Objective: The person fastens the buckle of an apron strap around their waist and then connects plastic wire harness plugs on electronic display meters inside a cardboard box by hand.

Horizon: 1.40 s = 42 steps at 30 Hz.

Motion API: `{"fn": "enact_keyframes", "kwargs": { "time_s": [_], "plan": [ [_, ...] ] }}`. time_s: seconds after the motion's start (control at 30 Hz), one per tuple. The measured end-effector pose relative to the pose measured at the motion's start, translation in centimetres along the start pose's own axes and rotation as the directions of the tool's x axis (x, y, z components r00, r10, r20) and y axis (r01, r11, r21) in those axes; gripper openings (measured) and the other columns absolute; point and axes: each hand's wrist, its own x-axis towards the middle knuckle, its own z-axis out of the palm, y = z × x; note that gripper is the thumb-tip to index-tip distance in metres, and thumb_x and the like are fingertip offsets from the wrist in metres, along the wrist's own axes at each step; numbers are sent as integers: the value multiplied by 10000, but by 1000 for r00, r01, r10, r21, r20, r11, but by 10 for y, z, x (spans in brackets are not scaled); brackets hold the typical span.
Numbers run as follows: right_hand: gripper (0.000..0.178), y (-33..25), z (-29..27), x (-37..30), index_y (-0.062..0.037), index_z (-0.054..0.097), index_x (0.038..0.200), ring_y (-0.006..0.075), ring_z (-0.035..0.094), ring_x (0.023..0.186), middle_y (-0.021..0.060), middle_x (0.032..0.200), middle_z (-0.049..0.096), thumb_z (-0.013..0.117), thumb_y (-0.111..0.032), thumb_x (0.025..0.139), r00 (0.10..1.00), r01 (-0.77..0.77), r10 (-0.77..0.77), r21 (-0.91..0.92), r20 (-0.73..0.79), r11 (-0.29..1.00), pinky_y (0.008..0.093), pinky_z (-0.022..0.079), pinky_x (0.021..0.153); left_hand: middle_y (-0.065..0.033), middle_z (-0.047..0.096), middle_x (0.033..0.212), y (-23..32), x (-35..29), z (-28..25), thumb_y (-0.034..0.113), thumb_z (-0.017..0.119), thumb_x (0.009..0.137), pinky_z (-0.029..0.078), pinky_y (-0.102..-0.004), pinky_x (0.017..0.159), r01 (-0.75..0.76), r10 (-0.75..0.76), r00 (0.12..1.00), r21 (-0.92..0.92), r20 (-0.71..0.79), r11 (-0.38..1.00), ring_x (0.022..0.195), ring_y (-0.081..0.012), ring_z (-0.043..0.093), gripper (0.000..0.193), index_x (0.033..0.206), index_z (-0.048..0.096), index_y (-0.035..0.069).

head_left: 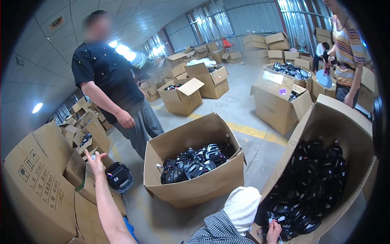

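Note:
My left arm reaches up over the left side, and my left hand (96,164) is raised with its fingers apart. A small pale spot shows between those fingers; I cannot tell what it is. Just right of this hand is a black plastic housing (120,177) with a wire hanging below. At the lower right, my right hand (274,233) pinches a white wire connector (280,218) with thin wires trailing, at the near edge of a large carton (339,106). That carton holds many black plastic housings (310,187) with white tags.
An open carton (195,195) of black housings stands in the middle. Beside my right hand bends a person in a white head cover (243,205) and checked top. Someone in a black T-shirt (106,77) stands ahead left. Cartons (38,183) are stacked at left; another person in stripes (347,53) stands far right.

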Motion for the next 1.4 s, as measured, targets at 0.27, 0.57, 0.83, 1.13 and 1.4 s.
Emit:
{"fn": "enact_keyframes", "kwargs": {
  "time_s": [0.27, 0.57, 0.83, 1.13, 1.4],
  "plan": [
    [127, -3, 1, -1, 7, 660, 897, 283, 563, 673, 140, 724, 609, 587, -80, 839, 999, -31, 36, 166, -32, 986, 375, 446, 632, -63, 681, 793, 47, -23, -4, 196, 467, 992, 277, -200, 400, -120, 119, 993, -122, -12, 985, 450, -46, 383, 583, 1502, 186, 205],
    [113, -15, -2, 5, -3, 662, 883, 246, 565, 663, 120, 700, 610, 585, -81, 853, 997, -60, 65, 146, -30, 988, 350, 440, 610, -15, 625, 724, 114, -108, 93, 190, 526, 961, 431, -200, 639, -337, 250, 576, -52, 778, 940, 616, -48, 561, 409, 1350, 490, 67],
    [112, -13, 4, 9, 1, 661, 871, 232, 561, 630, 109, 703, 617, 576, -69, 851, 995, -65, 76, 172, -57, 983, 344, 445, 589, 22, 601, 608, 137, -98, 110, 260, 526, 973, 390, -187, 614, -347, 304, 490, -138, 817, 928, 613, -28, 528, 497, 1411, 400, 64],
    [124, 5, 2, 7, 7, 662, 877, 235, 551, 666, 115, 687, 592, 574, -77, 857, 991, -71, 90, 190, -96, 979, 349, 438, 594, -31, 662, 712, 152, -86, 50, 159, 475, 988, 429, -212, 699, -455, 541, 791, -318, 285, 832, 610, -46, 545, 532, 1471, 273, 65],
    [141, 1, -5, 0, 32, 641, 875, 139, 518, 598, 64, 688, 572, 558, -80, 891, 999, -48, 49, 285, 3, 957, 277, 405, 550, -76, 679, 722, 89, -4, 13, 200, 492, 967, 431, -271, 811, -391, 396, 917, -100, 37, 915, 727, -137, 611, 681, 1483, 93, 3]
  ]
}}
